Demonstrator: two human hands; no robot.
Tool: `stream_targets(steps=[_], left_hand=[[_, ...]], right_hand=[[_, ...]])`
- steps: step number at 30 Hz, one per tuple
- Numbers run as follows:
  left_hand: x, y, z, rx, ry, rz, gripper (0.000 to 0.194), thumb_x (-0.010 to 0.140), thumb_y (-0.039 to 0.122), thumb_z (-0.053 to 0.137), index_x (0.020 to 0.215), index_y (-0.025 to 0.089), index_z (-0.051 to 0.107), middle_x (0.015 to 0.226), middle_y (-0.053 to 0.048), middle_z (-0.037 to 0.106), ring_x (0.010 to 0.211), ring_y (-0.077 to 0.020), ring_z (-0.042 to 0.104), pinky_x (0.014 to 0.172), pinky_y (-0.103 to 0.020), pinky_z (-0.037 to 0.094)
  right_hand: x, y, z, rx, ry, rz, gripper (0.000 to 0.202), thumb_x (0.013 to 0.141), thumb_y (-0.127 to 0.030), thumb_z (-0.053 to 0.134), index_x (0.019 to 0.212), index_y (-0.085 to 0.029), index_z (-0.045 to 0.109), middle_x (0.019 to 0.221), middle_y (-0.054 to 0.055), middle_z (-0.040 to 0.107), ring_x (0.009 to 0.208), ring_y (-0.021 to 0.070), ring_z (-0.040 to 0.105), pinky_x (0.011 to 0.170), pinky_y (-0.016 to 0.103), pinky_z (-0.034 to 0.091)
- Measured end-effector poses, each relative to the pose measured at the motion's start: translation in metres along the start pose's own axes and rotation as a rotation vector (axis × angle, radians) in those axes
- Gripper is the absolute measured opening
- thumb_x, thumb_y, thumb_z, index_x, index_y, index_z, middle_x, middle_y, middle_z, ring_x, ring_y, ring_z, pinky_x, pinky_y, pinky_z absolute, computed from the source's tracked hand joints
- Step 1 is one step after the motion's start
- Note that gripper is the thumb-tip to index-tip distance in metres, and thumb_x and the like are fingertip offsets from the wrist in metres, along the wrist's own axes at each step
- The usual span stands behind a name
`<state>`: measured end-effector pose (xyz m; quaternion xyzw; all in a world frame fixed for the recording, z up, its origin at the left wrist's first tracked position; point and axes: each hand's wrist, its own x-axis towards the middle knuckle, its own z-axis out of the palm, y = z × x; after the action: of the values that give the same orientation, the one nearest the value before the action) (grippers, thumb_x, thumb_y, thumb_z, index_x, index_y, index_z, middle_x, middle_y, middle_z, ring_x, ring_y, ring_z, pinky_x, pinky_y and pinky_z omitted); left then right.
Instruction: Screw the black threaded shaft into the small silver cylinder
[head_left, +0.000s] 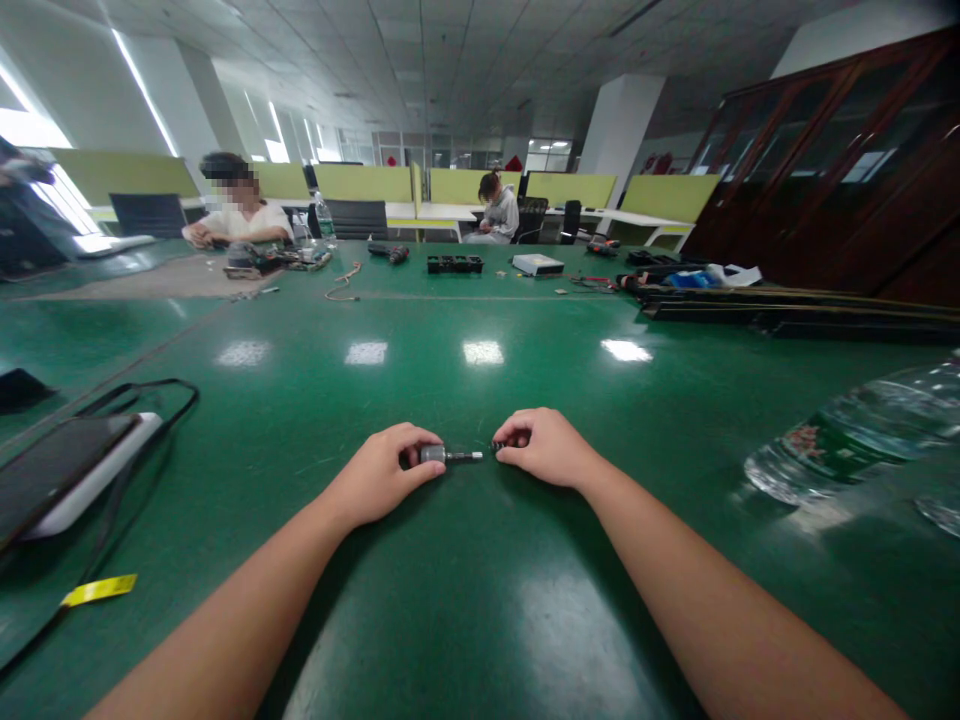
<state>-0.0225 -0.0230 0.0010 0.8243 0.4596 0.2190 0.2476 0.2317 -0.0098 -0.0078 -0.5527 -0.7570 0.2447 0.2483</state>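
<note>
On the green table (pixel 420 590), near its middle, my left hand (pixel 394 470) pinches a small grey cylindrical part with a thin shaft (pixel 463 456) that points right and ends in a pale tip. Just to the right, my right hand (pixel 547 447) has its thumb and fingers closed around a small dark part (pixel 498 446), mostly hidden by the fingers. A narrow gap separates the shaft's tip from the dark part.
Phone (pixel 67 460) on a white block with a black cable lies left. Water bottle (pixel 840 440) lies right. At the far side are a black part (pixel 454 264), a white box (pixel 537 265), tools and dark bars (pixel 697 305). Two people sit beyond.
</note>
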Motion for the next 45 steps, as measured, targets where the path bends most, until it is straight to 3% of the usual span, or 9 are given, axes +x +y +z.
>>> stream_targets(steps=[17, 28, 35, 40, 45], left_hand=[[0.000, -0.002, 0.000, -0.003, 0.008, 0.027, 0.026, 0.085, 0.039, 0.061, 0.104, 0.022, 0.068, 0.088, -0.002, 0.064, 0.075, -0.0160, 0.058, 0.072, -0.028, 0.045], [-0.001, -0.003, 0.001, 0.002, 0.021, 0.064, 0.026, 0.078, 0.030, 0.069, 0.103, 0.022, 0.067, 0.090, -0.002, 0.063, 0.077, -0.0166, 0.058, 0.072, -0.028, 0.046], [-0.003, -0.002, 0.001, -0.012, -0.012, 0.114, 0.028, 0.079, 0.029, 0.069, 0.107, 0.022, 0.067, 0.095, -0.003, 0.064, 0.081, -0.0165, 0.058, 0.075, -0.028, 0.046], [-0.004, 0.000, 0.000, -0.019, -0.026, 0.090, 0.033, 0.081, 0.036, 0.067, 0.111, 0.022, 0.065, 0.096, -0.004, 0.065, 0.082, -0.0177, 0.059, 0.075, -0.029, 0.046], [-0.002, -0.001, 0.002, 0.009, 0.000, 0.077, 0.027, 0.081, 0.032, 0.067, 0.106, 0.021, 0.068, 0.088, -0.002, 0.063, 0.077, -0.0167, 0.057, 0.073, -0.028, 0.045]], right_hand=[[-0.005, -0.014, 0.015, 0.031, -0.027, -0.128, 0.015, 0.073, -0.019, 0.069, 0.087, -0.020, 0.075, 0.075, 0.001, 0.067, 0.067, 0.0121, 0.057, 0.064, 0.025, 0.044], [-0.005, -0.019, 0.024, 0.050, 0.020, -0.229, 0.018, 0.076, -0.013, 0.068, 0.091, -0.021, 0.075, 0.090, 0.003, 0.069, 0.085, 0.0157, 0.060, 0.081, 0.030, 0.046], [-0.009, -0.027, 0.029, 0.164, -0.007, -0.190, 0.032, 0.075, -0.017, 0.070, 0.107, -0.021, 0.070, 0.088, 0.002, 0.071, 0.079, 0.0141, 0.064, 0.079, 0.029, 0.048], [-0.009, -0.026, 0.029, 0.177, -0.021, -0.185, 0.025, 0.078, -0.020, 0.068, 0.103, -0.020, 0.071, 0.090, 0.003, 0.071, 0.079, 0.0140, 0.064, 0.078, 0.028, 0.049], [-0.010, -0.027, 0.028, 0.109, -0.018, -0.230, 0.023, 0.078, -0.019, 0.068, 0.100, -0.021, 0.071, 0.088, 0.003, 0.070, 0.079, 0.0144, 0.062, 0.077, 0.029, 0.048]])
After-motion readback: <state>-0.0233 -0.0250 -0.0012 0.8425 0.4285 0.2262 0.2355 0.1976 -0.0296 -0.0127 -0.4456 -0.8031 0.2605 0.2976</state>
